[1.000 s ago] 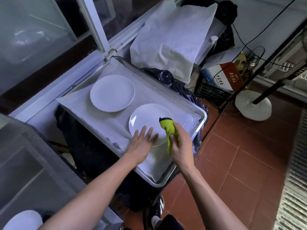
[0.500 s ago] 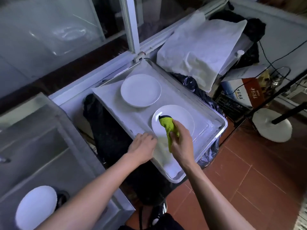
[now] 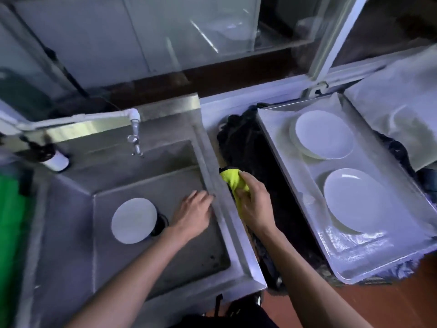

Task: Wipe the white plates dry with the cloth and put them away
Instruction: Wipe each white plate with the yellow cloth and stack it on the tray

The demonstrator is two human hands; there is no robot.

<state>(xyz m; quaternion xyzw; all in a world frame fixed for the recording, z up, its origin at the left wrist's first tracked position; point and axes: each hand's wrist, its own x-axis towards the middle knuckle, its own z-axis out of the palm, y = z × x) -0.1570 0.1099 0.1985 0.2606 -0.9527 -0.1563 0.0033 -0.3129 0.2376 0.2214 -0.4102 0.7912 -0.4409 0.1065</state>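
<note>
The right hand (image 3: 256, 204) clenched a yellow cloth (image 3: 233, 179) between the sink (image 3: 212, 162) and the tray (image 3: 267, 129). The left hand (image 3: 192, 215) hung released, fingers loose, over the sink's right side, holding nothing. One white plate (image 3: 134, 220) lay in the sink basin near the drain. On the tray to the right, a far plate (image 3: 324, 134) and a near plate (image 3: 354, 200) lay apart.

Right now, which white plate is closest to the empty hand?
The plate in the sink, just beside the open left hand. The other two plates sit on the lined metal tray, beyond the cloth-holding right hand.
</note>
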